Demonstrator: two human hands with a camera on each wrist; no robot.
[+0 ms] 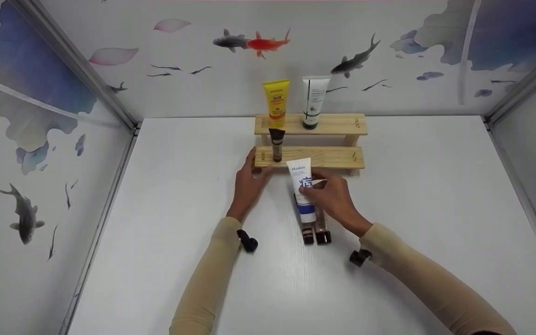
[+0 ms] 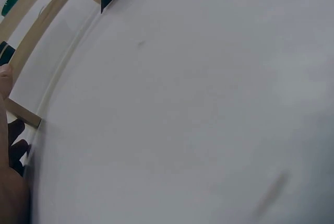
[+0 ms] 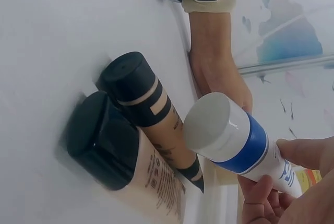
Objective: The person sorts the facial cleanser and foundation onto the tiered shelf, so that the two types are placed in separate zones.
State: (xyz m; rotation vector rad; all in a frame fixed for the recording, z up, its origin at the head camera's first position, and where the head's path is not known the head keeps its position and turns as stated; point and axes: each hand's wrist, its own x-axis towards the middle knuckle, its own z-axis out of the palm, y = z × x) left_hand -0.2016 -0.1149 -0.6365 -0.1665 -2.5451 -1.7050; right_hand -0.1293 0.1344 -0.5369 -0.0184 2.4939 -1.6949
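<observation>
My right hand point(image 1: 338, 197) pinches a white and blue squeeze tube point(image 1: 301, 177) between thumb and fingers. The tube is tilted, with its white cap point(image 3: 209, 122) downward. It is held above two beige tubes with black caps that lie side by side on the table, a slim one point(image 3: 169, 132) and a wider one point(image 3: 156, 182). My left hand point(image 1: 248, 186) holds the left end of the wooden two-step rack point(image 1: 321, 157), thumb at the front edge and fingers round the side. A small brown and black tube point(image 1: 277, 148) stands on the lower step near that hand.
On the rack's upper step stand a yellow tube point(image 1: 277, 102) and a white tube with a black cap point(image 1: 314, 100). Behind them rises a wall point(image 1: 296, 23) painted with fish. The white table point(image 1: 179, 186) has side walls left and right.
</observation>
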